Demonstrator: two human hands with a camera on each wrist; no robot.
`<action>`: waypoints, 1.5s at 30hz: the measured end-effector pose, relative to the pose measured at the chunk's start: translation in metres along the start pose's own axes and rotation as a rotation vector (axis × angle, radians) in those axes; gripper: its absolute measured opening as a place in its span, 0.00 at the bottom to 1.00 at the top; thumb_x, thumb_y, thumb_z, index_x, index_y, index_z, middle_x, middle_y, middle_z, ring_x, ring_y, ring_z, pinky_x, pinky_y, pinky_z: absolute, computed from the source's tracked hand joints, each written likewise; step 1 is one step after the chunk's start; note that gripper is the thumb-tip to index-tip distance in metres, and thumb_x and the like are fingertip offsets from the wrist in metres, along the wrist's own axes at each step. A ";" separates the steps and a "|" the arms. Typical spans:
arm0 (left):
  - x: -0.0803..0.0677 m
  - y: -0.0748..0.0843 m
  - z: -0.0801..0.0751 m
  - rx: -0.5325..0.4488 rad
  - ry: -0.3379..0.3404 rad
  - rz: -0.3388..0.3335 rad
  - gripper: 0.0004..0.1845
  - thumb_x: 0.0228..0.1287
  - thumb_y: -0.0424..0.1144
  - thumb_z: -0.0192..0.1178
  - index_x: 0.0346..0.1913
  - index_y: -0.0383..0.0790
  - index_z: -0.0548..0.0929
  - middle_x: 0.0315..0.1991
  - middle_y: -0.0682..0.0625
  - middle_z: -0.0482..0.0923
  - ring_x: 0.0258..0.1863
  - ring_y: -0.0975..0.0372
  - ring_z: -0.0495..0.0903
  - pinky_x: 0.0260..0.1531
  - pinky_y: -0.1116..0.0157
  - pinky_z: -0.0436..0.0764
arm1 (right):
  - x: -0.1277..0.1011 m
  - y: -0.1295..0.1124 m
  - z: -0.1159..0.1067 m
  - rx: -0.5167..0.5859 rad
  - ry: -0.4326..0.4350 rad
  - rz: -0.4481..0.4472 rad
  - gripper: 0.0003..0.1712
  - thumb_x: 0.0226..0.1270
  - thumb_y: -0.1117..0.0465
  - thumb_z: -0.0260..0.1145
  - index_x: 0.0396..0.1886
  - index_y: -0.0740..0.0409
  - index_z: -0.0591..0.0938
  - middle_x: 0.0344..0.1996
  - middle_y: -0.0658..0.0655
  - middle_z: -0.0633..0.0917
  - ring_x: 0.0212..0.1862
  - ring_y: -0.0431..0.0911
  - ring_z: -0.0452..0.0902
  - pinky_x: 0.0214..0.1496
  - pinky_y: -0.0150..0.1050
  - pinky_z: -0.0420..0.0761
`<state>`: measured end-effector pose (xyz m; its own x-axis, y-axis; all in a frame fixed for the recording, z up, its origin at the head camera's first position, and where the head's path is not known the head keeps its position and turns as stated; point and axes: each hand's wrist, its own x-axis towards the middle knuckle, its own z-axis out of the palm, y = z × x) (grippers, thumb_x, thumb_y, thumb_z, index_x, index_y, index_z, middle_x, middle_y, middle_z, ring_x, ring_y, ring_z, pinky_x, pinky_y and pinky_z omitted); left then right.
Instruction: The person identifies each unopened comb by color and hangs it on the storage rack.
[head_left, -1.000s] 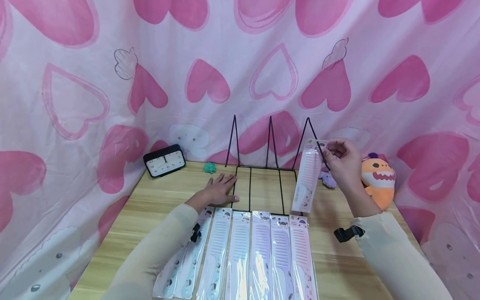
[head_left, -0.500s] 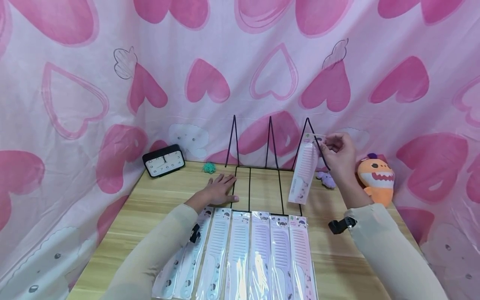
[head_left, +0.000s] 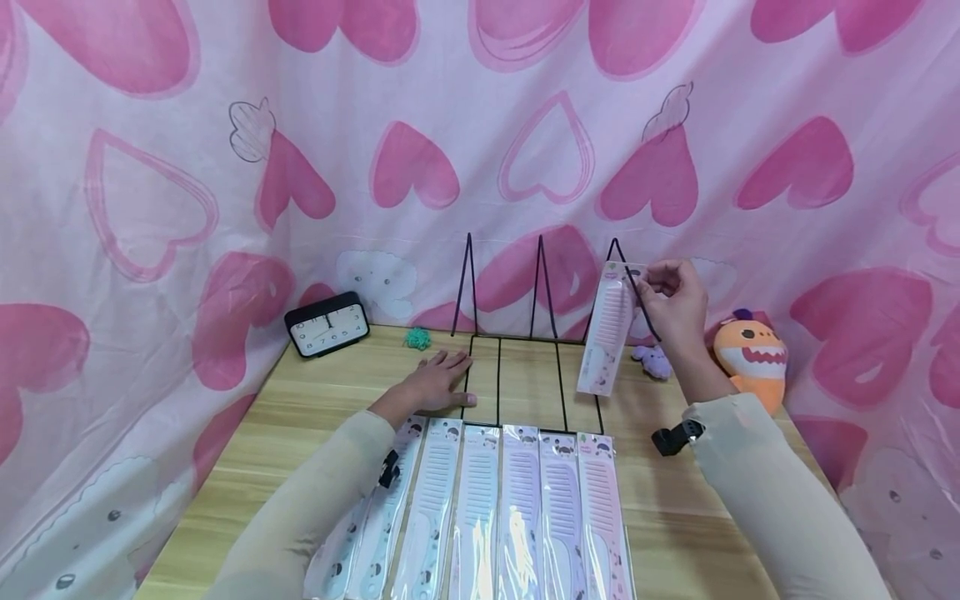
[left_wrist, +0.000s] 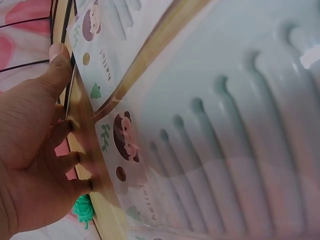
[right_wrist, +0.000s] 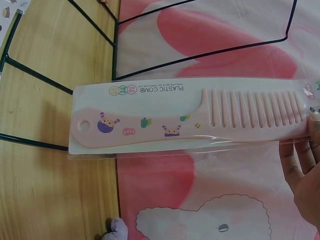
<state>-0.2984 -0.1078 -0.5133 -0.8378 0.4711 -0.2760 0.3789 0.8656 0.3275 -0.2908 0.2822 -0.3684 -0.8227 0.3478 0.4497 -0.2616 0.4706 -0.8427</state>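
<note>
Pink comb, still packaged, is held upright and slightly tilted above the bench, towards its back edge, with its top end pinched by the right hand. The left hand, fingers spread, is rested at the left edge of the wire rack. Placement at the rack's right end is apparently under way; careful lowering between the wires, then release, seems called for.

From head, looks forward and down across wire rack. From left wrist, closely faces packaged combs before it. From right wrist, near, faces held comb at its right, shared with head.
</note>
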 end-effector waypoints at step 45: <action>-0.001 0.002 0.001 0.016 -0.007 -0.016 0.49 0.82 0.68 0.56 0.92 0.48 0.51 0.94 0.48 0.43 0.93 0.41 0.39 0.90 0.36 0.44 | -0.116 0.103 -0.050 -0.462 -0.724 0.026 0.18 0.74 0.57 0.78 0.55 0.65 0.91 0.43 0.59 0.90 0.44 0.48 0.85 0.41 0.35 0.83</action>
<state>-0.2967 -0.1057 -0.5130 -0.8408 0.4585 -0.2878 0.3719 0.8755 0.3084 -0.1971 0.3311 -0.4922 -0.9861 -0.1662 -0.0006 -0.1357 0.8074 -0.5742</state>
